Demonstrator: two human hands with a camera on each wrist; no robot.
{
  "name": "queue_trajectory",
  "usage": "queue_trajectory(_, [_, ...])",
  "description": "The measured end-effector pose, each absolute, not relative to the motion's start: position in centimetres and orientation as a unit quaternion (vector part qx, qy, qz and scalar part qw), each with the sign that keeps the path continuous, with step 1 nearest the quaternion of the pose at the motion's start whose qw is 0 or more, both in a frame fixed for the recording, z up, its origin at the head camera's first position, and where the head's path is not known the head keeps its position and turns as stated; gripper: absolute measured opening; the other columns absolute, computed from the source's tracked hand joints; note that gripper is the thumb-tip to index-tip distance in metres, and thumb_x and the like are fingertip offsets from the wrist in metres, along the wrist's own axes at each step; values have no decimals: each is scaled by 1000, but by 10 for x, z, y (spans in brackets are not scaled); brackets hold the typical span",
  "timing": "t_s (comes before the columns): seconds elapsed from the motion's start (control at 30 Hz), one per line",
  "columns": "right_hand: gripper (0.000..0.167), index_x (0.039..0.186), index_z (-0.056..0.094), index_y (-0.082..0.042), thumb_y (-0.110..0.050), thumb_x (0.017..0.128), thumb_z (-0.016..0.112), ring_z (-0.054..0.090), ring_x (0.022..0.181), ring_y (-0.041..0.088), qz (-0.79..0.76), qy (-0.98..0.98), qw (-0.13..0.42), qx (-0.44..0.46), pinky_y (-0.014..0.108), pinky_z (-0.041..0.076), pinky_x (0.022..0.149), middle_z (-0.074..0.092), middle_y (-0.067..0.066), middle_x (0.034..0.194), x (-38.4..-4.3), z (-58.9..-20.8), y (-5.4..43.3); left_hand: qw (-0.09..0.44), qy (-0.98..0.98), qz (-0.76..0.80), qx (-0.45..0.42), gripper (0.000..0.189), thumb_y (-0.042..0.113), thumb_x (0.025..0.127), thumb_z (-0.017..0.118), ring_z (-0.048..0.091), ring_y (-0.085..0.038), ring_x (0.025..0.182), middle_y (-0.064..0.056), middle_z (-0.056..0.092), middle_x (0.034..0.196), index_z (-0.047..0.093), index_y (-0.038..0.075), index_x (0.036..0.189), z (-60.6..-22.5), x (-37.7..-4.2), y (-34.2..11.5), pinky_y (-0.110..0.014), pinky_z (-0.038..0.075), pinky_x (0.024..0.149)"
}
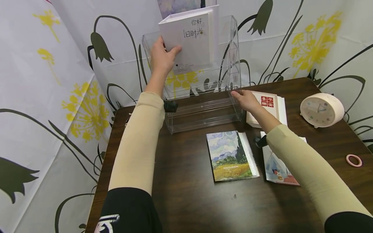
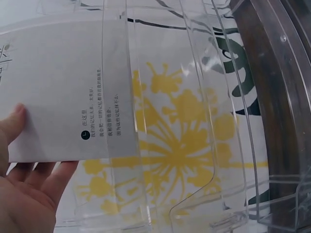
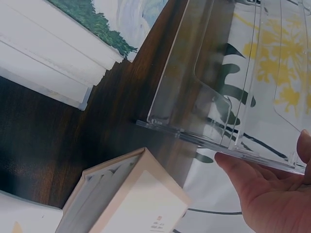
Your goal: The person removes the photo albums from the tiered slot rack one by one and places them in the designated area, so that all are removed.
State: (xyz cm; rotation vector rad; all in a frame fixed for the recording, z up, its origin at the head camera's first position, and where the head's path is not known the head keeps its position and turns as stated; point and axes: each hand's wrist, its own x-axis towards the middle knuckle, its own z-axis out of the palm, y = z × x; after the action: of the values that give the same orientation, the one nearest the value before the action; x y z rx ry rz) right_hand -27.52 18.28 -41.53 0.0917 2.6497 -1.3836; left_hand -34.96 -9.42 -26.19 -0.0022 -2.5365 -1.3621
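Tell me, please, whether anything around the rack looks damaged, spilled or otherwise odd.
Nothing looks plainly spilled or damaged on the table or the clear rack. One small oddity: a dark mark in front of the landscape-covered photo album stands out on the brown surface; I cannot tell what it is.

- Looks like a homey desk corner to me, though can't tell which room it'd be.
- Big giveaway is the flowery fabric (image 1: 29, 84), white with yellow blooms and dark green bells, hanging across the top and down the left of the frame.
- Dark wood-look table (image 1: 180, 200) fills the middle.
- Cute pale round clock (image 1: 319, 110) over at the right.
- "PHOTO ALBUM" with a painted landscape cover (image 1: 230, 157), right of centre.
- Clear plastic rack (image 1: 201, 124) up top, pretty desk-organizer-ish.
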Motion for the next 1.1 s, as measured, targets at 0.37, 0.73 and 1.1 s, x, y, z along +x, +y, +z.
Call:
queue_trajectory(0.37, [58, 135, 50, 10, -39, 105, 44, 43, 130, 43, -462, 883, 74, 30, 53, 34, 106, 48, 31, 138, -275, -417, 182, 164, -848, -499, -65, 45, 23, 92, 69, 53, -10, 123, -1, 58, 134, 48, 15, 132, -271, -347, -97, -23, 37, 105])
queue_trajectory(0.73, [59, 137, 48, 10, -39, 105, 44, 41, 131, 45, -463, 883, 74, 30, 55, 34, 106, 47, 31, 139, -273, -416, 180, 247, -750, -582, -193, 43, 5, 92, 66, 55, -13, 118, -10, 58, 125, 45, 3, 129, -260, -333, -110, -26, 41, 102])
queue_trajectory(1.1, [60, 139, 48, 9, -40, 105, 44, 40, 132, 45, -459, 884, 80, 31, 55, 33, 107, 45, 31, 141, -271, -418, 183, 314, -626, -664, -262, 35, -10, 88, 62, 60, -31, 107, -13, 62, 110, 47, 0, 119, -252, -282, -147, -41, 49, 93])
